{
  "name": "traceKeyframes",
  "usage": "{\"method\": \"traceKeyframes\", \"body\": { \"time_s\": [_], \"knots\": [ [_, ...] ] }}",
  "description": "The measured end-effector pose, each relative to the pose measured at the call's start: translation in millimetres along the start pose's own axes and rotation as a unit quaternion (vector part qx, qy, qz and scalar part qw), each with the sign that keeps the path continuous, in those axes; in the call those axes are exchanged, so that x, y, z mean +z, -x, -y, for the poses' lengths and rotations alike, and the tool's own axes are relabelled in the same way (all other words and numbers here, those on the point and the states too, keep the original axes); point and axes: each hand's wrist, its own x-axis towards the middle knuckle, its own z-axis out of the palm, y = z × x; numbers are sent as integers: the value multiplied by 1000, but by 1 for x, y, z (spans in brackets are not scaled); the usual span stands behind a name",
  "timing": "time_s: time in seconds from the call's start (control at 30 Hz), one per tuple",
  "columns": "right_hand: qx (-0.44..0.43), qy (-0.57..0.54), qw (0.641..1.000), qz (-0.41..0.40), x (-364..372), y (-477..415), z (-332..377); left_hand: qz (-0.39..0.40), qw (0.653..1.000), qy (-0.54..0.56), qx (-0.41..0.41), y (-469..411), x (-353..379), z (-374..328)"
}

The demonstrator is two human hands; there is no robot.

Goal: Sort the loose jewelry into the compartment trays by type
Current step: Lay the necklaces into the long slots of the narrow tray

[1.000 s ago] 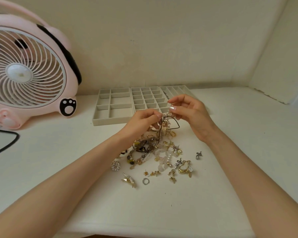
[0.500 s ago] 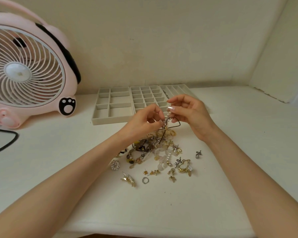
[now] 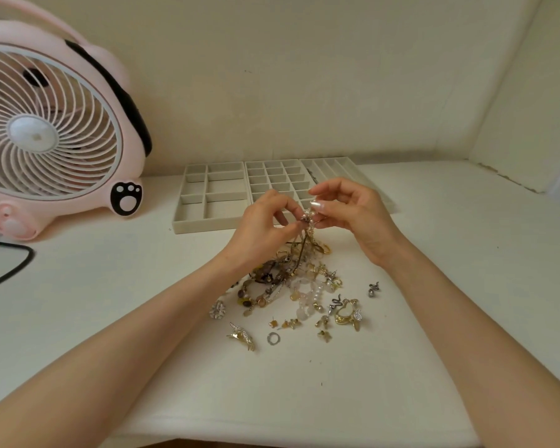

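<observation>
- I see the left hand (image 3: 262, 227) and right hand (image 3: 356, 211) raised just above the pile (image 3: 291, 286), the fingers of both pinching one beaded strand (image 3: 307, 218).
- The strand trails down into the pile on the tabletop (image 3: 434, 253).
- Trays (image 3: 214, 195) sit just behind the pile, and a fan (image 3: 46, 130) stands well left of it.
</observation>
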Motion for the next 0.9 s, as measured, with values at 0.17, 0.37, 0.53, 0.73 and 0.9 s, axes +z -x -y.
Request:
{"method": "traceKeyframes", "body": {
  "time_s": [0.17,0.37,0.53,0.73,0.9],
  "knots": [
    [28,16,998,-49,-2,-2,-3,-12,999,48,-12,-1,-3,-3],
    [45,14,989,-141,-9,-4,-2,24,991,128,-44,0,-5,-6],
    [41,-25,985,-163,-13,-4,1,86,980,165,-69,4,-10,-12],
    [-5,-84,994,-66,-8,-3,4,60,997,37,-38,2,-3,-7],
    [-28,-123,992,-32,-5,-2,4,90,994,63,-3,2,2,-5]
  ]
}}
